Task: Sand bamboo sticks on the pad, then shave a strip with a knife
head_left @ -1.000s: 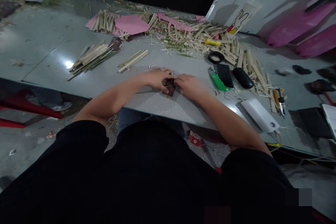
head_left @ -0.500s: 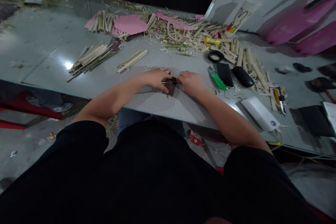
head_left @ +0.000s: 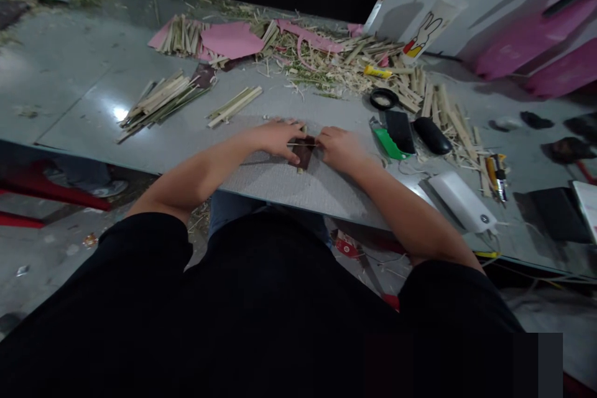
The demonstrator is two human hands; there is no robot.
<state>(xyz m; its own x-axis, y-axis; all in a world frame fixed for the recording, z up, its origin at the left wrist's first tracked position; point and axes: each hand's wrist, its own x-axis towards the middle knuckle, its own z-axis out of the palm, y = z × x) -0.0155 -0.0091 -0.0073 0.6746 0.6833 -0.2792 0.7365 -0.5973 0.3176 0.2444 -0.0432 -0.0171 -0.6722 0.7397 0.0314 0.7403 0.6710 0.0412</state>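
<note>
Just in front of me, a small dark brown flat piece (head_left: 305, 152) lies on the table, with pale stick ends showing above and below it. My left hand (head_left: 278, 138) steadies its left side, thumb and forefinger set apart along its edge. A thin pale line, like a thread or fine strip, crosses the piece from the left hand towards the right one. My right hand (head_left: 340, 147) is at the right edge, fingertips pinched on the line's end; the exact grip is too small to see clearly.
Split bamboo sticks (head_left: 161, 99) and a smaller bundle (head_left: 234, 107) lie left. Shavings and pink paper (head_left: 232, 40) run along the back. A black tape roll (head_left: 383, 98), black case (head_left: 432, 135), white power bank (head_left: 462, 202) and cutters (head_left: 497, 177) are on the right.
Both hands stay almost in place around the brown piece. The thin pale line across it shows a little more plainly now.
</note>
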